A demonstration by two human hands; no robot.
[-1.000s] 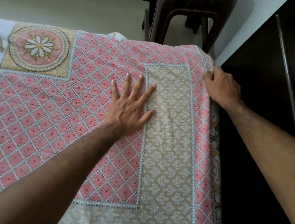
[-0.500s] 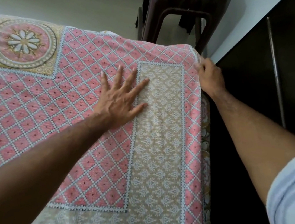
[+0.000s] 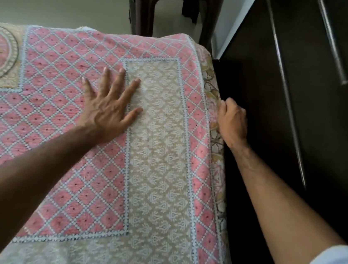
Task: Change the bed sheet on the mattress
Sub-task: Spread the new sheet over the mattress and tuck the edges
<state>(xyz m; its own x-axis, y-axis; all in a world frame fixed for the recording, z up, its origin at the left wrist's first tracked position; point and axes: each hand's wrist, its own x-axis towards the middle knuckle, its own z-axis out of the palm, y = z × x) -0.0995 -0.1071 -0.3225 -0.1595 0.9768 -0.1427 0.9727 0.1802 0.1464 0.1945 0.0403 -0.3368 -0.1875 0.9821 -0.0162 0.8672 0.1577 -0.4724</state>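
Now I press my flat left hand [image 3: 108, 109] on the bed sheet [image 3: 162, 152]; my right hand [image 3: 232, 123] pinches its hanging side edge.

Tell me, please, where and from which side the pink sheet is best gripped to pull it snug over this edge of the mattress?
Probably the hanging side border of the pink sheet, from the right, where the right hand is curled at it. There the cloth drapes loose over the mattress edge and can be pinched; on top it lies flat under the left hand.
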